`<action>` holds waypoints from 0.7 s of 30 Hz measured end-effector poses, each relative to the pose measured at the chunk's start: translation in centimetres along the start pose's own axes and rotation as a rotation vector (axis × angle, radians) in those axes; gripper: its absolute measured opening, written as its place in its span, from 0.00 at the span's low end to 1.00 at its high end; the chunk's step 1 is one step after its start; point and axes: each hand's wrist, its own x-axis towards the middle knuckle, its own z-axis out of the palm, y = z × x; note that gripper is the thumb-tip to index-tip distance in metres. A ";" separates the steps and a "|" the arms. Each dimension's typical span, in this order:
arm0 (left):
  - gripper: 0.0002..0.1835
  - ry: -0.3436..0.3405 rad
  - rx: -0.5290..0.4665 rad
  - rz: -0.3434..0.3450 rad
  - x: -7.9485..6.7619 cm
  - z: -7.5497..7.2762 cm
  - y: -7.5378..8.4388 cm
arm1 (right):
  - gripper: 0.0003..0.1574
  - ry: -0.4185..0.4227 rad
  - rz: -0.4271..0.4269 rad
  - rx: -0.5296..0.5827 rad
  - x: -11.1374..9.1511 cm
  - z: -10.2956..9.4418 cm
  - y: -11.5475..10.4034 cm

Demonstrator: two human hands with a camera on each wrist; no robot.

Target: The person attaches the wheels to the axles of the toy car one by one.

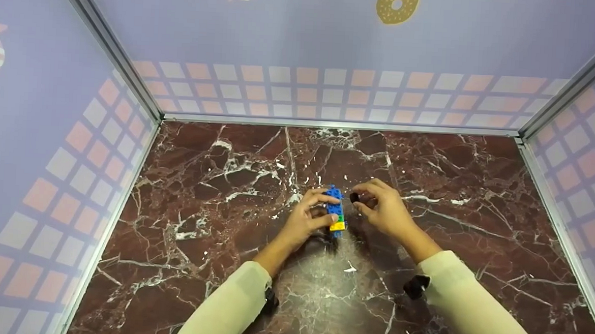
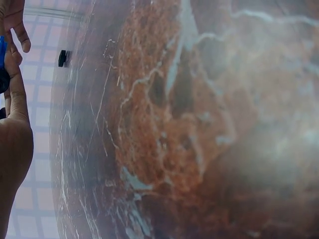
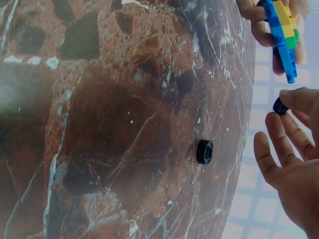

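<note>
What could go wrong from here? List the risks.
The small, round, black plastic-looking wheel pinched by the right hand could slip and drop.
Another round black wheel, loose on the dark red marble-patterned tabletop, might roll if nudged.
The left hand partly covers the blue, green and yellow brick toy, so fitting anything there may be awkward.

Left hand (image 1: pixel 307 216): holds blue-yellow-green brick model (image 1: pixel 334 208) | right hand (image 1: pixel 386 210): pinches black piece (image 1: pixel 354 197) | tabletop (image 1: pixel 477 232): dark red, veined
</note>
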 end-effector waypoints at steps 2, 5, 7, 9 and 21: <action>0.23 -0.004 0.007 0.008 0.0 0.0 0.0 | 0.20 -0.011 0.001 0.011 0.1 0.0 -0.2; 0.23 -0.012 0.006 0.006 -0.1 0.0 0.0 | 0.21 -0.028 0.017 0.022 0.2 0.1 -0.4; 0.23 -0.019 -0.001 0.000 -0.1 0.0 -0.1 | 0.21 -0.033 0.025 0.030 0.2 0.1 -0.5; 0.23 -0.024 -0.010 -0.007 0.0 0.0 -0.1 | 0.22 -0.035 0.029 0.037 0.3 0.2 -0.6; 0.23 -0.027 -0.009 0.002 0.0 0.2 -0.1 | 0.23 -0.041 0.036 0.085 0.4 0.5 -0.9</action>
